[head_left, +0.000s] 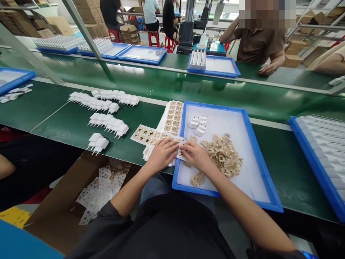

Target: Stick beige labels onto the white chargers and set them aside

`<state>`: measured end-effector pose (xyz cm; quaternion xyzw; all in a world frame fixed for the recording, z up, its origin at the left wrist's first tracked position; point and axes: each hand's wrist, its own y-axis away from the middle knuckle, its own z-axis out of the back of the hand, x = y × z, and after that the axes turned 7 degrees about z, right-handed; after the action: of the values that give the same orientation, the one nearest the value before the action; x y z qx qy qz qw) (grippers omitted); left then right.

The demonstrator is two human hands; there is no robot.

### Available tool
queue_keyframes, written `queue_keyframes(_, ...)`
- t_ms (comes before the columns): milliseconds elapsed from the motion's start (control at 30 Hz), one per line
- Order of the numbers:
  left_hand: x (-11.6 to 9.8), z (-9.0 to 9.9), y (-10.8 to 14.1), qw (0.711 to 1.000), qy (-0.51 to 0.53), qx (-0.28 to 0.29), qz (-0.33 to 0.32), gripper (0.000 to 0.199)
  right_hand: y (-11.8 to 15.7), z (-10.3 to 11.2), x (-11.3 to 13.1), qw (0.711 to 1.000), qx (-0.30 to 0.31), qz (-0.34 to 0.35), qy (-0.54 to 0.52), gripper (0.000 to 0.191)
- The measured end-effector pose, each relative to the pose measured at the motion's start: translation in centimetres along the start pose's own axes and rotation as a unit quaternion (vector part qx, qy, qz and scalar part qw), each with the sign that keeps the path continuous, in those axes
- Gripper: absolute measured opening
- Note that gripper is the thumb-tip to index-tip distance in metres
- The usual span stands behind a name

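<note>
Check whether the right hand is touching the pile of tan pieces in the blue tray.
Apart. The head view shows the right hand on the sticker sheet at the blue tray edge, with white tray floor between it and the tan pile.

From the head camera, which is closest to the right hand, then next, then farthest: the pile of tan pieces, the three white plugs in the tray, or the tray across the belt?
From the right hand:
1. Pile of tan pieces, just right of it.
2. Three white plugs, above it in the same tray.
3. Tray across the belt, far side.

You wear a dark grey short-sleeved cotton shirt. Blue denim jeans cover your lap. Your forearms are bare, without rings or watch.
</note>
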<state>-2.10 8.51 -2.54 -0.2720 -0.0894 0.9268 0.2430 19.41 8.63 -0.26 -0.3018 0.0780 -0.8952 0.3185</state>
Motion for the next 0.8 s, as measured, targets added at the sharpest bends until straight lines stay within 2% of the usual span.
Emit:
queue_keyframes(333,0.1,-0.2,0.0,1.000,0.004,-0.007,-0.003,0.034,-0.2,-0.3,0.3,0.999,0.020,0.006,0.043,0.022)
queue_keyframes(433,0.2,-0.2,0.1,1.000,0.009,-0.006,0.000,0.034,-0.3,-0.2,0.5,0.999,0.035,0.003,0.034,0.026)
queue_keyframes(567,0.2,0.0,0.4,1.000,0.014,0.001,0.000,0.034,-0.2,0.2,0.6,0.999,0.047,0.009,0.024,0.021)
queue_keyframes(800,0.1,0.2,0.4,1.000,0.015,0.004,0.004,0.034,-1.3,1.1,-0.4,0.990,0.113,0.059,0.061,0.017)
